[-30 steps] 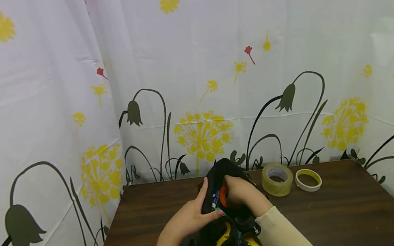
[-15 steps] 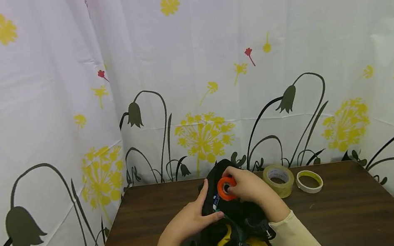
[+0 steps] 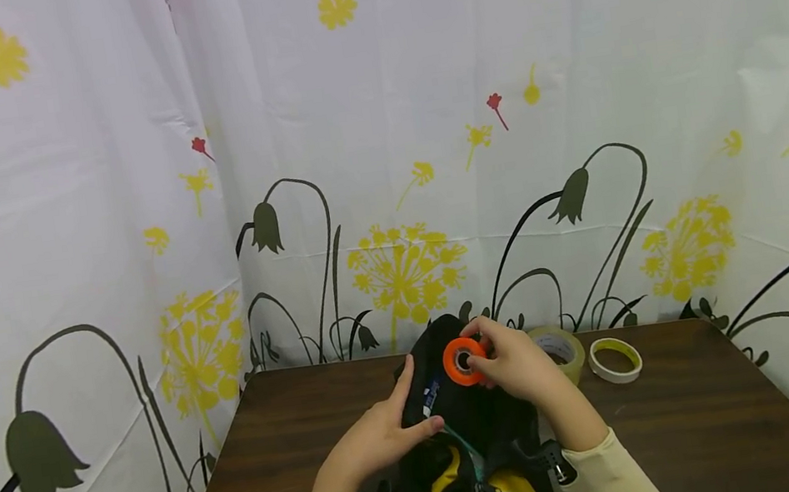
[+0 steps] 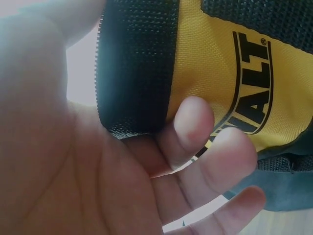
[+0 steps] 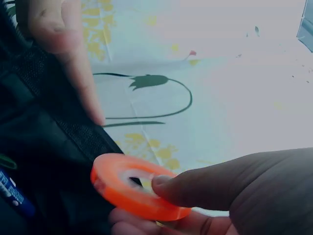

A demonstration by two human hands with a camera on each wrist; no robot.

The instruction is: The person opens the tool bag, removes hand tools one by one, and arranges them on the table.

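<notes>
- Orange tape roll (image 3: 451, 364) pinched in a person's right hand (image 3: 515, 359), the thumb tip at its centre hole and fingers beneath the band, as the right wrist view shows. The roll is above the mouth of a black bag (image 3: 482, 414); whether the two touch cannot be told.
- Narrow and ring-shaped, the roll looks light and stiff, with a smooth face that might slide under a loose hold; thumb in the hole and fingers round the outer band look the surest grip.
- Thumb and index finger spread wide, the left hand (image 3: 370, 451) holds the bag's edge, its other fingers curled against a yellow panel (image 4: 200, 63) with black lettering.
- Soft, woven cloth by appearance, the bag would likely sag unsupported; its edge, bound in black webbing, seems the firmest place to hold.
- Inside the mouth, a blue-labelled item (image 3: 431, 396), too little of it visible to identify.
- Beyond the right hand, a clear tape roll (image 3: 573, 364), partly hidden, stands just beside a white-and-yellow ring (image 3: 601, 369) on the dark wooden surface (image 3: 692, 423).
- Behind, a white curtain (image 3: 79, 156) printed with flowers.
</notes>
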